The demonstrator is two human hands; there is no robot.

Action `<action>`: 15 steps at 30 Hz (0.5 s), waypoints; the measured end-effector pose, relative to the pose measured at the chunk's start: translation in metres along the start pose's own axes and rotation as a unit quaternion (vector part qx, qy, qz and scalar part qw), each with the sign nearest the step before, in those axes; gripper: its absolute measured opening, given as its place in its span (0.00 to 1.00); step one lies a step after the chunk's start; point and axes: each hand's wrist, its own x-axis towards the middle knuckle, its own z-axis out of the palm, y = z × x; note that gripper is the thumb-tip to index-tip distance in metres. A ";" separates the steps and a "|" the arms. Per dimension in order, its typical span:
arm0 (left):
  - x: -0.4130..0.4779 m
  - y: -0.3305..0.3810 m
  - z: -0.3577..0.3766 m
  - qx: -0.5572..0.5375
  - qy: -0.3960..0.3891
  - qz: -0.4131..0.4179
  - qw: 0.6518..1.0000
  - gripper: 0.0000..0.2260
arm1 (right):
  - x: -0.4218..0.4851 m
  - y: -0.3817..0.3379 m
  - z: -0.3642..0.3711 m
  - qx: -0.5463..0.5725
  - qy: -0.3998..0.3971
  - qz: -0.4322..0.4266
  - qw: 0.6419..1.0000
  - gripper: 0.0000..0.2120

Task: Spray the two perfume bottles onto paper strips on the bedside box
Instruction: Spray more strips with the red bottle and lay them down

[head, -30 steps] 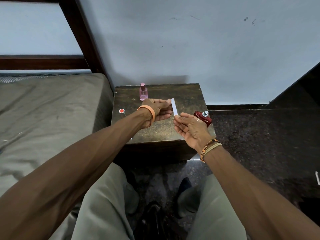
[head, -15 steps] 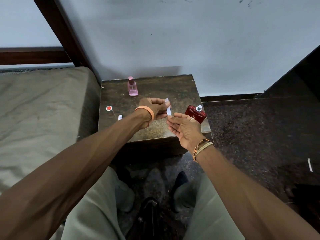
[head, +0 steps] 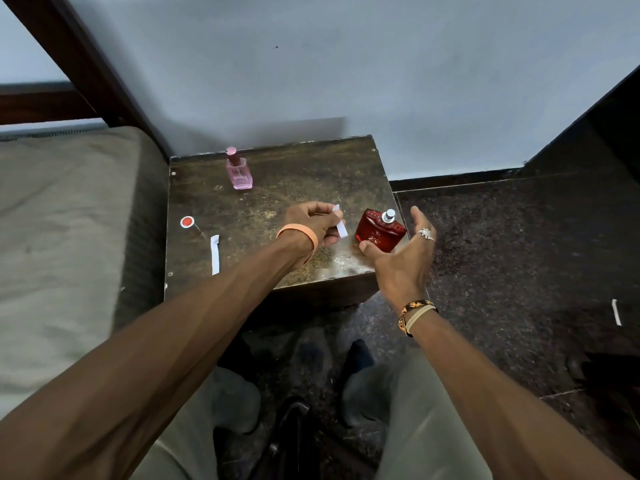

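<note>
The worn box point(head: 277, 209) stood between bed point(head: 69, 220) and dark floor point(head: 502, 254), against a pale wall. The left hand point(head: 311, 221) pinched a strip point(head: 340, 225); the right hand point(head: 401, 258) spread open around the red bottle point(head: 379, 232), contact unclear. The pink bottle point(head: 238, 169) stood behind; another strip point(head: 215, 253) lay left.

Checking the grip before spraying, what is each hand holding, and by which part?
The left hand pinches a paper strip around its middle. The right hand is open, closing around the red perfume bottle, not gripping it.
</note>
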 end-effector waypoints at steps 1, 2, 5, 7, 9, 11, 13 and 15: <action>0.001 0.000 0.003 0.007 -0.002 0.000 1.000 0.03 | 0.005 0.003 0.002 0.009 -0.023 0.015 1.000 0.44; 0.002 -0.001 0.006 0.010 -0.003 -0.003 1.000 0.03 | 0.009 0.004 0.004 0.016 -0.032 0.026 0.999 0.40; 0.004 -0.002 0.008 0.013 0.003 -0.009 1.000 0.03 | 0.015 0.007 0.009 0.026 -0.024 0.031 0.999 0.23; 0.005 -0.003 0.005 0.022 0.003 -0.012 1.000 0.04 | 0.016 0.008 0.010 0.061 -0.027 0.040 0.997 0.21; 0.003 -0.002 0.002 0.029 -0.004 -0.017 0.999 0.05 | 0.013 0.007 0.009 0.100 -0.037 0.048 0.993 0.21; -0.002 0.000 -0.002 0.029 -0.016 -0.022 0.999 0.06 | 0.007 -0.002 0.007 0.172 -0.053 0.057 0.982 0.19; -0.011 0.007 -0.004 0.017 -0.023 -0.038 0.999 0.07 | 0.000 -0.016 0.005 0.213 -0.061 0.044 0.974 0.18; -0.023 0.017 -0.006 -0.027 -0.035 -0.075 0.996 0.06 | -0.008 -0.031 0.001 0.223 -0.062 0.019 0.973 0.18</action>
